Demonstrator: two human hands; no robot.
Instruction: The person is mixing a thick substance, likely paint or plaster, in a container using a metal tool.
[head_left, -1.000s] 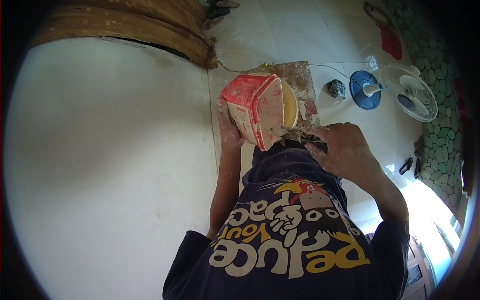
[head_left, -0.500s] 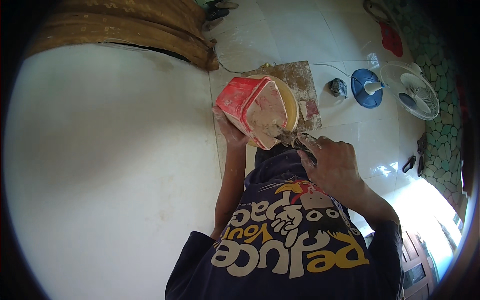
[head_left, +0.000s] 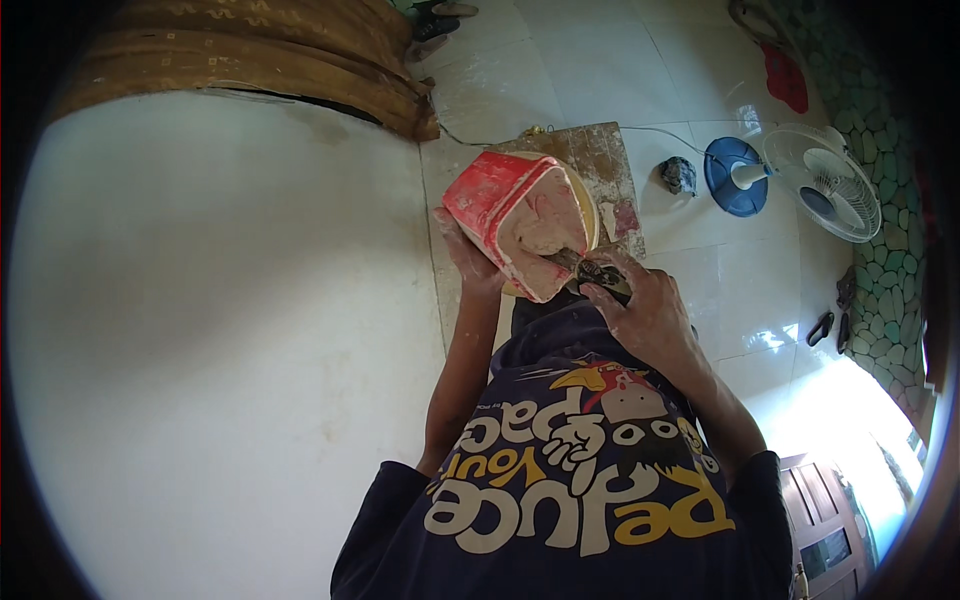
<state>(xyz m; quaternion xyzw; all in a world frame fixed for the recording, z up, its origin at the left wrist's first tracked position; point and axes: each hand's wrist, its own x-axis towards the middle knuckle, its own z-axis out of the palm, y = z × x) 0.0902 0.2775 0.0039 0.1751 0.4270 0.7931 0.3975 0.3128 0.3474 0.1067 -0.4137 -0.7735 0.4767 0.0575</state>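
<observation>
A red square tub (head_left: 487,190), smeared with whitish paste, is tilted so its mouth faces right. My left hand (head_left: 470,252) is wrapped round its lower left side and holds it up. Pale thick paste (head_left: 548,215) coats the inside. My right hand (head_left: 645,305), closed on a dark-handled putty knife (head_left: 598,277), is at the tub's lower right rim. The blade reaches into the paste, so its tip is hidden. Behind the tub a round cream bucket (head_left: 591,212) shows in part.
A stained brown board (head_left: 600,155) lies on the tiled floor beneath the bucket. To the right are a dark crumpled bundle (head_left: 678,176) and a fan with a blue base (head_left: 735,178), its cord running along the floor. A broad white wall (head_left: 230,330) fills the left, with brown cloth (head_left: 250,45) beyond.
My right hand has moved left, pushing the putty knife's blade further into the tub. The tub has shifted slightly right and the paste surface looks scraped differently.
</observation>
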